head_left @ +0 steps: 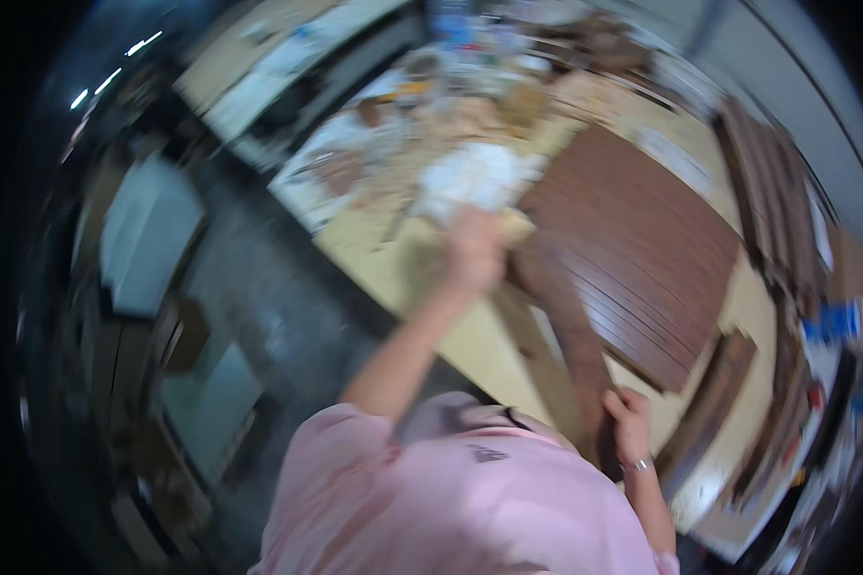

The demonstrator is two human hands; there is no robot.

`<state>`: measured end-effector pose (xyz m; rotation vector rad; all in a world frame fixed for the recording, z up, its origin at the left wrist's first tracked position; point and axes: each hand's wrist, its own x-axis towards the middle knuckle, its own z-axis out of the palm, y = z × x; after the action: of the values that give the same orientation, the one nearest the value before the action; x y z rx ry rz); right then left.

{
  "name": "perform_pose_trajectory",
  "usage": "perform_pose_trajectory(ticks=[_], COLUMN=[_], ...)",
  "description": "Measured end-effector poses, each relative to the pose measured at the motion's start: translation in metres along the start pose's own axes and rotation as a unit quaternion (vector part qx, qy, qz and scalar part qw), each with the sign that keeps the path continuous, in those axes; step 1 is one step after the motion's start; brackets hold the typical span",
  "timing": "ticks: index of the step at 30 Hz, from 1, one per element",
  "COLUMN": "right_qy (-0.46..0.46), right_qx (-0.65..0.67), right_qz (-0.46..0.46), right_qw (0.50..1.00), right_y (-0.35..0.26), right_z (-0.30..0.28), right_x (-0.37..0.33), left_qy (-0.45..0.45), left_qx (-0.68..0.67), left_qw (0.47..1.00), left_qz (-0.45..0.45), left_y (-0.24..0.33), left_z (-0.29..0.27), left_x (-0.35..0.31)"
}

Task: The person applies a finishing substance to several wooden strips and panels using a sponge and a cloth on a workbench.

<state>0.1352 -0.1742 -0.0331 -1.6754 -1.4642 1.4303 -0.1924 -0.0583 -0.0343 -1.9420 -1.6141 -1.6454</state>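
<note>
A long dark brown wooden piece (571, 326), slightly curved, slants across the bench in front of me. My right hand (630, 422) is closed round its near end, with a metal band at the wrist. My left hand (475, 251) reaches out by the far end and is smeared by motion, so its fingers cannot be read. Just beyond it lies a white crumpled bundle (470, 180), perhaps cloth or plastic. A slatted dark brown wooden panel (633, 249) rests flat to the right of the piece. Beneath the piece runs a paler wooden length (542, 359).
The light-topped bench (451, 331) carries blurred clutter and jars at the far end. More brown wooden strips (710, 412) lie along its right side, near a blue object (834, 323). Left of the grey floor (288, 307) stand pale panels (151, 235).
</note>
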Motion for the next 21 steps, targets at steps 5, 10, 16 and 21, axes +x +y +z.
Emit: perform_pose_trajectory(ticks=[5,10,16,21], right_qy=[0.016,0.035,-0.045,0.101], right_qx=[0.135,0.152,0.360,0.343], right_qz=[0.011,-0.042,-0.007,-0.076], right_qw=[0.991,0.987,0.932,0.931], right_y=[-0.007,-0.029,-0.111,-0.122], right_z=[0.016,0.026,0.043,0.037], right_x=[0.019,0.058,0.105,0.174], left_qy=[-0.194,-0.113,-0.115,-0.252], left_qx=[-0.227,-0.213,-0.230,-0.294], left_qw=[0.953,0.970,0.965,0.921], left_qz=[0.050,-0.009,0.057,0.036], left_y=[0.081,0.068,0.044,0.056], left_z=[0.022,0.024,0.031,0.006], left_x=[-0.080,-0.039,-0.010,-0.072])
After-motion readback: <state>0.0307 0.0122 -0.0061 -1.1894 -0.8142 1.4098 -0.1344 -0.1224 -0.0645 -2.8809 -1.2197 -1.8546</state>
